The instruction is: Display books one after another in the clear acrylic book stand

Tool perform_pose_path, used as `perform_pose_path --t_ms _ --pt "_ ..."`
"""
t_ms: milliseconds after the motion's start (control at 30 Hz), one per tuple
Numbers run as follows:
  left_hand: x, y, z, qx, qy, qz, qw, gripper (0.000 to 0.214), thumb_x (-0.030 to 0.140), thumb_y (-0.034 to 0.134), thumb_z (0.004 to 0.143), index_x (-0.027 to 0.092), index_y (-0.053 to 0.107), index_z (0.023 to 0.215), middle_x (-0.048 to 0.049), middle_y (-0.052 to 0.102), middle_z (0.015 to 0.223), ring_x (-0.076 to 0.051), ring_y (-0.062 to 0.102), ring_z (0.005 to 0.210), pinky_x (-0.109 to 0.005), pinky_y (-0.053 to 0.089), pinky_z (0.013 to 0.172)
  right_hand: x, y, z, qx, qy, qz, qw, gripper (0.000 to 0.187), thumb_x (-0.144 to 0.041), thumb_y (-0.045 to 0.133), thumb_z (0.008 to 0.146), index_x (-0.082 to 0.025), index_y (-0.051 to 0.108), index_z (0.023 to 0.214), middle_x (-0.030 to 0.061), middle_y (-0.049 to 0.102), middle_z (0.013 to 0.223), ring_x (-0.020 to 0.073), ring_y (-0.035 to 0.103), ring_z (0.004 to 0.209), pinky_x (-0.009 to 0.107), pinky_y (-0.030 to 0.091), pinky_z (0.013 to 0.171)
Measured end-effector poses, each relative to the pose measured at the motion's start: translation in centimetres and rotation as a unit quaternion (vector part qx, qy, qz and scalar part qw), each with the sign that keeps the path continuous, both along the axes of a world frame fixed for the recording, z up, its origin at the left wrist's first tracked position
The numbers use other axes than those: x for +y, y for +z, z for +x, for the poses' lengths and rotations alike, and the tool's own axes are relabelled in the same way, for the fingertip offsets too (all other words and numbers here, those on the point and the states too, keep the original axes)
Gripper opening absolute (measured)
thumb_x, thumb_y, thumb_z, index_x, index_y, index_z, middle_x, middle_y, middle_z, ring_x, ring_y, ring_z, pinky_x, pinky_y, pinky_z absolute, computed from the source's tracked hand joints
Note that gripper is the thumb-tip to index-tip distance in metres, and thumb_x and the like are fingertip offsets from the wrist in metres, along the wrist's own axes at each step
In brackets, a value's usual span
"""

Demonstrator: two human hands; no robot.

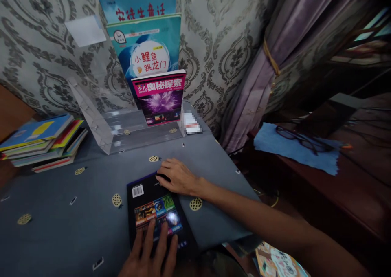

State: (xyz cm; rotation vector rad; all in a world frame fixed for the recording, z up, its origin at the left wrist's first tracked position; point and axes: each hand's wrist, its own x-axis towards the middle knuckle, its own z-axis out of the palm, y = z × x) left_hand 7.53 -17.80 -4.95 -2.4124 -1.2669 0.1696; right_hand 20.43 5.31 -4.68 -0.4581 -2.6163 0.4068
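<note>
A dark book (143, 203) lies on the cloth-covered table with its barcode and small colour pictures facing up. My left hand (152, 250) rests on its lower half, fingers outstretched and slightly apart. At the far right corner of the same book is my right hand (180, 178), its fingers curled over the top edge and the thumb on the cover. Beyond it stands a clear acrylic book rack (100, 134). On the rack a purple book (161, 100) leans in front of a teal book (146, 49), with a blue book (137, 2) behind.
Several books are piled in a stack (42, 142) on the left. A patterned blue-grey cloth (76, 228) covers the table. Glasses (302, 140) lie on a blue cloth (275, 150) to the right. A purple curtain (253, 89) hangs beside the wall; another book (277, 262) is low at right.
</note>
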Motion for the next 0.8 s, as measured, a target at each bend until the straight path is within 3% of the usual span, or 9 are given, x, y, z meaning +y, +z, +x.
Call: perform_pose_path --t_ms 67,167,300,400,500,633,733,800 --pt "0.4 2.3 -1.3 -0.024 -0.071 -0.028 0.997 0.060 0.023 0.054 0.090 0.028 0.046 0.150 -0.0065 0.064 0.137 -0.028 0.065 0.119 -0.038 0.056 0.091 0.2 0.2 0.0 0.011 0.016 -0.025 0.999 0.025 -0.030 0.054 0.098 -0.014 0.072 0.089 0.0061 0.068 0.085 0.0186 0.061 0.085 0.033 0.047 0.087" --pt "1.7 6.3 -3.1 -0.091 -0.056 -0.034 0.994 0.061 0.024 0.050 0.092 0.031 0.040 0.152 -0.0008 0.068 0.132 -0.020 0.068 0.114 -0.028 0.057 0.086 0.8 0.3 0.0 0.037 0.046 -0.095 0.994 0.032 -0.032 0.050 0.101 -0.015 0.070 0.084 0.0045 0.067 0.080 0.0168 0.060 0.080 0.031 0.047 0.085" --pt "4.5 11.2 -4.5 -0.243 0.036 0.044 0.968 0.046 0.029 0.047 0.097 0.038 0.052 0.141 0.0041 0.078 0.103 -0.015 0.074 0.078 -0.021 0.058 0.063 1.6 0.3 0.2 0.078 0.043 -0.262 0.961 0.051 -0.045 0.037 0.104 -0.016 0.069 0.077 0.0035 0.066 0.075 0.0165 0.059 0.074 0.030 0.047 0.077" --pt "7.3 13.6 -5.2 -0.353 0.143 0.094 0.920 0.026 0.044 0.054 0.095 0.036 0.067 0.117 0.0063 0.078 0.089 -0.013 0.071 0.064 -0.020 0.052 0.052 1.9 0.1 0.1 0.127 0.007 -0.386 0.914 0.066 -0.059 0.027 0.102 -0.017 0.070 0.076 0.0041 0.067 0.076 0.0187 0.061 0.079 0.033 0.047 0.080" --pt "10.0 14.2 -6.4 -0.475 0.209 0.127 0.845 0.029 0.049 0.064 0.088 0.025 0.073 0.099 0.0033 0.075 0.083 -0.013 0.067 0.067 -0.020 0.051 0.058 2.1 -0.1 -0.1 0.184 0.008 -0.459 0.869 0.071 -0.069 0.027 0.097 -0.016 0.070 0.078 0.0051 0.068 0.080 0.0198 0.062 0.084 0.036 0.047 0.086" --pt "13.0 13.5 -8.7 -0.573 0.240 0.130 0.773 0.026 0.046 0.068 0.080 0.020 0.072 0.080 0.0020 0.069 0.071 -0.013 0.061 0.064 -0.020 0.046 0.056 2.0 0.0 -0.4 0.198 0.056 -0.502 0.840 0.055 -0.070 0.060 0.083 -0.015 0.068 0.084 0.0008 0.063 0.077 0.0148 0.056 0.074 0.029 0.045 0.073" --pt "15.1 12.3 -10.0 -0.640 0.250 0.070 0.723 0.030 0.049 0.070 0.075 0.018 0.069 0.073 0.0018 0.065 0.067 -0.013 0.057 0.061 -0.021 0.043 0.054 1.9 0.3 -0.4 0.188 0.076 -0.533 0.821 0.050 -0.065 0.069 0.078 -0.015 0.064 0.077 -0.0033 0.055 0.068 0.0104 0.048 0.064 0.023 0.037 0.061" --pt "16.5 11.0 -10.3 -0.699 0.263 -0.004 0.665 0.038 0.055 0.072 0.069 0.017 0.066 0.070 0.0026 0.060 0.060 -0.011 0.051 0.053 -0.020 0.038 0.049 1.9 0.4 -0.3 0.185 0.070 -0.548 0.812 0.052 -0.065 0.068 0.078 -0.016 0.058 0.067 -0.0054 0.047 0.060 0.0085 0.042 0.058 0.022 0.032 0.056"
